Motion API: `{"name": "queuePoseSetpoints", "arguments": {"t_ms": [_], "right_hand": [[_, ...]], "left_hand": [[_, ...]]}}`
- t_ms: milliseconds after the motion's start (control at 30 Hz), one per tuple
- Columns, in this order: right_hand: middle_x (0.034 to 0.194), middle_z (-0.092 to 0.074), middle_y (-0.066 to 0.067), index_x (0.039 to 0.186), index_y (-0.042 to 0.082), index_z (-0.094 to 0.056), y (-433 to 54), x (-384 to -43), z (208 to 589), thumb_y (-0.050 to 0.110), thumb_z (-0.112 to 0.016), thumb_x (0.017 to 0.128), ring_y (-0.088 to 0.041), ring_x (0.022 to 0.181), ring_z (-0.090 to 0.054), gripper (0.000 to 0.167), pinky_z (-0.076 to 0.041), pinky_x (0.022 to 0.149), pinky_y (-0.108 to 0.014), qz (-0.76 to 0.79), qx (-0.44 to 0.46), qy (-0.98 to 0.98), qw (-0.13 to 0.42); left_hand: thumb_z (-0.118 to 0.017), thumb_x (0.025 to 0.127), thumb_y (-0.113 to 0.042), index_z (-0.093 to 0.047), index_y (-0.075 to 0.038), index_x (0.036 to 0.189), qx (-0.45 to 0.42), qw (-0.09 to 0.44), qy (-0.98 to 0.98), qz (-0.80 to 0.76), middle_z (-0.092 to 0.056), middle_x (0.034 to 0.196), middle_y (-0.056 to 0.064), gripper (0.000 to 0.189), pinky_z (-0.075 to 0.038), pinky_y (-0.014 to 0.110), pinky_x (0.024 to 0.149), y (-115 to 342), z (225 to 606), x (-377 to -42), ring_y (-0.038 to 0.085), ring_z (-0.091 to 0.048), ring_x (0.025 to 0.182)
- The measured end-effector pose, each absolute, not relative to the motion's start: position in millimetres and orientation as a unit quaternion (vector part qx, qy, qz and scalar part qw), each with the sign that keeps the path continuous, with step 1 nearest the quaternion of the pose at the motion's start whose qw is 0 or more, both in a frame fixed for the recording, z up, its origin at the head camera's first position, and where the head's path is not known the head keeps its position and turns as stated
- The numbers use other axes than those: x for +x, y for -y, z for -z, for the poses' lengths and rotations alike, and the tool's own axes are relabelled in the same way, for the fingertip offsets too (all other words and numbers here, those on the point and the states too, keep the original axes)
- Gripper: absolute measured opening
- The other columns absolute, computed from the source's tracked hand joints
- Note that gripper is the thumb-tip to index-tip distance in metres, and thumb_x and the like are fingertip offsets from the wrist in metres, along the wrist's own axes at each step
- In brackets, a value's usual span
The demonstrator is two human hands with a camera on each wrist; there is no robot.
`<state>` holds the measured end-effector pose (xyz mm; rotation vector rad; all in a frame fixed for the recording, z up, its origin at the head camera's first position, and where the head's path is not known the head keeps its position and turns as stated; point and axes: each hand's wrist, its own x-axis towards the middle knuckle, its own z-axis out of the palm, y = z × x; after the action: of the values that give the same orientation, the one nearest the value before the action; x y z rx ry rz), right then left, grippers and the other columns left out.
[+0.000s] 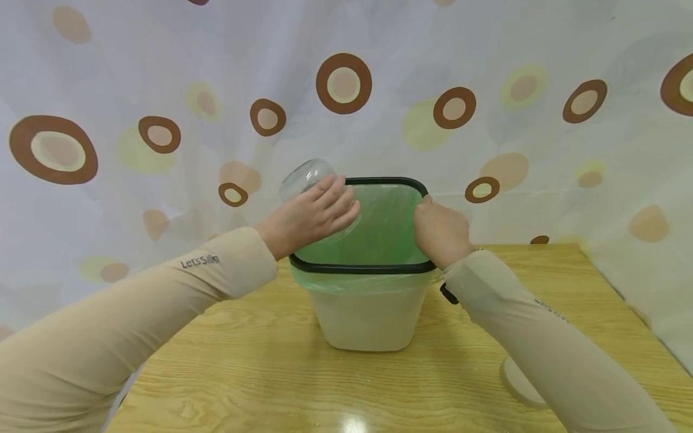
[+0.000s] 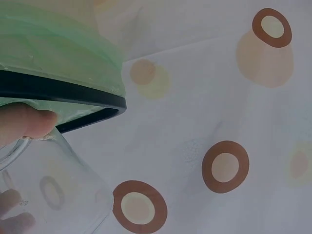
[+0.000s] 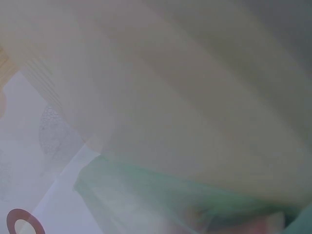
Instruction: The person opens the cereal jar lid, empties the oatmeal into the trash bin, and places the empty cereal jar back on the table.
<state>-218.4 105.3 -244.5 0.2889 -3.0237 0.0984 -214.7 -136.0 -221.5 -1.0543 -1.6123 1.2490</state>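
A white bin [image 1: 370, 319] with a green plastic liner [image 1: 379, 225] and a black rim ring [image 1: 363, 269] stands on the wooden table. My left hand [image 1: 316, 213] grips a clear glass jar [image 1: 305, 177], tilted with its mouth towards the bin, at the rim's left side. In the left wrist view the thumb [image 2: 29, 119] lies at the edge of the jar, and fingers show through the glass. My right hand [image 1: 441, 231] grips the bin's rim on the right side, its fingers mostly hidden. The right wrist view is largely filled by a blurred pale surface, with green liner [image 3: 131, 195] below.
A round beige disc [image 1: 522, 382] lies on the wooden table [image 1: 260, 373], partly under my right forearm. Behind the table hangs a white sheet [image 1: 379, 132] with brown and yellow spots. Something small and black [image 1: 449, 293] shows beside my right wrist.
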Motion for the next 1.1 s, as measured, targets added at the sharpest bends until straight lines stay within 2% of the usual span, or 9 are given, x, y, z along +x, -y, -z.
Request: {"name": "queuePoseSetpoints", "arguments": {"t_ms": [267, 400, 600, 833, 1100], "right_hand": [[0.05, -0.05, -0.01, 0.138, -0.019, -0.035, -107.1, -219.1, 242.6, -0.003, -0.039, 0.097, -0.014, 0.043, -0.035, 0.044, -0.037, 0.044, -0.031, -0.034, 0.088, 0.995, 0.042], [0.051, -0.05, -0.01, 0.138, -0.019, -0.036, -107.3, -218.6, 244.7, -0.003, -0.039, 0.098, -0.015, 0.043, -0.038, 0.043, -0.042, 0.046, -0.034, -0.036, 0.09, 0.994, 0.044], [0.05, -0.05, -0.011, 0.138, -0.02, -0.036, -106.7, -218.2, 246.4, -0.003, -0.038, 0.098, -0.014, 0.042, -0.035, 0.043, -0.037, 0.044, -0.032, -0.036, 0.091, 0.994, 0.045], [0.05, -0.049, -0.01, 0.138, -0.019, -0.035, -106.4, -218.7, 246.6, -0.004, -0.038, 0.097, -0.013, 0.042, -0.033, 0.044, -0.034, 0.043, -0.031, -0.039, 0.09, 0.994, 0.046], [0.048, -0.048, -0.01, 0.138, -0.019, -0.036, -105.2, -219.1, 244.9, -0.004, -0.038, 0.097, -0.012, 0.041, -0.028, 0.043, -0.031, 0.042, -0.029, -0.041, 0.091, 0.994, 0.054]], "left_hand": [[-0.066, 0.092, -0.018, -0.046, -0.014, 0.133, -0.443, 0.415, 0.617, -0.5, -0.053, 0.129, 0.008, 0.045, -0.035, 0.038, 0.106, 130.1, 219.5, -216.1, 0.029, -0.05, 0.12], [-0.066, 0.092, -0.015, -0.047, -0.015, 0.132, -0.425, 0.43, 0.622, -0.497, -0.053, 0.129, 0.008, 0.044, -0.035, 0.038, 0.106, 128.9, 217.7, -219.4, 0.028, -0.05, 0.121], [-0.06, 0.095, -0.012, -0.05, -0.013, 0.129, -0.444, 0.44, 0.607, -0.49, -0.055, 0.125, 0.009, 0.035, -0.036, 0.038, 0.104, 128.5, 221.7, -222.8, 0.029, -0.051, 0.117], [-0.068, 0.091, -0.013, -0.047, -0.014, 0.132, -0.43, 0.427, 0.631, -0.485, -0.053, 0.129, 0.008, 0.046, -0.036, 0.038, 0.105, 130.4, 221.6, -221.5, 0.028, -0.05, 0.12], [-0.068, 0.088, -0.004, -0.05, -0.009, 0.127, -0.446, 0.418, 0.678, -0.408, -0.055, 0.125, 0.012, 0.044, -0.04, 0.04, 0.102, 138.1, 217.4, -225.7, 0.031, -0.052, 0.117]]}}
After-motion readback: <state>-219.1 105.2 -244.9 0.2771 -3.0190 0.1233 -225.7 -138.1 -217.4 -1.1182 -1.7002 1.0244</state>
